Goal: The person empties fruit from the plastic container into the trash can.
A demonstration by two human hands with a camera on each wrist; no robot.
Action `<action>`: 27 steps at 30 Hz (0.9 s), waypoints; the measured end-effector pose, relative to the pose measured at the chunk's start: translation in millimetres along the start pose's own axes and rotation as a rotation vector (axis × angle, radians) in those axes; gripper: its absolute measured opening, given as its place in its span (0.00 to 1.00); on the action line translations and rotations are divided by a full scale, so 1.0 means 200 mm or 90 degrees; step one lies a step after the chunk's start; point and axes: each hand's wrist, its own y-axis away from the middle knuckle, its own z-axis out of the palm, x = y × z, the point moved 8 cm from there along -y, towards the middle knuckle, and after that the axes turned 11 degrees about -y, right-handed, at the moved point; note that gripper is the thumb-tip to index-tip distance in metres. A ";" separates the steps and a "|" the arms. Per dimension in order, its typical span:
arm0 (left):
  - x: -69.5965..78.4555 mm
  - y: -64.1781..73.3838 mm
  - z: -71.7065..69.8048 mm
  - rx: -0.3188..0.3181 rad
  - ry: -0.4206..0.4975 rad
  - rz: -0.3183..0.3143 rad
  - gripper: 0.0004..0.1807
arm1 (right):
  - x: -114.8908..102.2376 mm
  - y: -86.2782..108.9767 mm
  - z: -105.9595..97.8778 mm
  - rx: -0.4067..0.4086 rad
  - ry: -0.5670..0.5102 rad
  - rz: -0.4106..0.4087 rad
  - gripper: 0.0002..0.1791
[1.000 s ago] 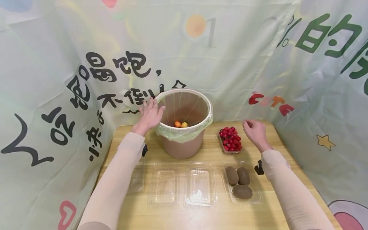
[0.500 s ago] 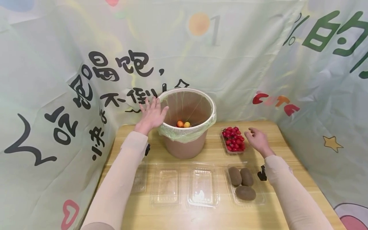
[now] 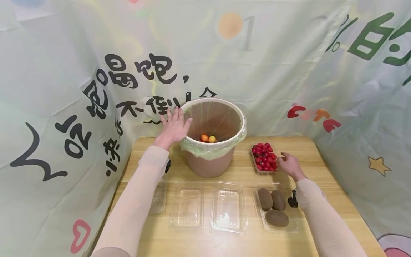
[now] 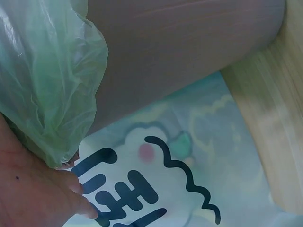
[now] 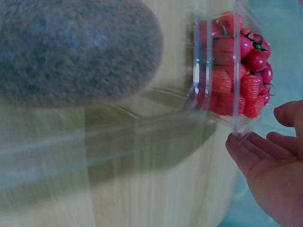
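My left hand (image 3: 174, 128), fingers spread, rests at the left rim of a brown bin (image 3: 210, 166). A thin green plastic bag (image 4: 57, 90) lines the bin and hangs over its rim. Inside, an orange fruit (image 3: 204, 138) and a yellow fruit (image 3: 212, 139) show. My right hand (image 3: 290, 165) is at the right side of a clear plastic box (image 5: 236, 71) full of small red fruits (image 3: 264, 157), some smooth with green stems, others dimpled. Its extended fingertips (image 5: 235, 142) reach the box's edge; whether they touch is hard to tell. Nothing is in its grasp.
Three brown kiwifruit (image 3: 277, 218) sit in a clear tray nearest my right forearm. Left of it lie two clear trays (image 3: 228, 230) (image 3: 187, 226), with another partly behind my left sleeve (image 3: 141, 189). Printed cloth walls (image 3: 273, 71) enclose the wooden table (image 3: 221, 246).
My right hand has lowered beside the box of red fruits, and its curled fingers have straightened. The left hand stays at the bin's rim. The head view has turned slightly left.
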 end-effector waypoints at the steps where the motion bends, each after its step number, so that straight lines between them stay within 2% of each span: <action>1: 0.00 0.00 0.00 0.000 -0.003 0.000 0.44 | 0.01 0.00 0.00 0.001 -0.002 -0.001 0.32; 12: 0.02 0.01 -0.02 0.005 0.008 -0.002 0.42 | 0.08 -0.03 0.02 0.023 0.010 0.003 0.30; 21: 0.01 0.00 -0.01 -0.005 0.009 -0.003 0.43 | 0.12 -0.03 0.03 0.035 0.017 0.000 0.27; 27: 0.01 0.00 0.00 -0.003 0.009 -0.003 0.43 | 0.15 -0.04 0.05 0.034 -0.010 0.022 0.26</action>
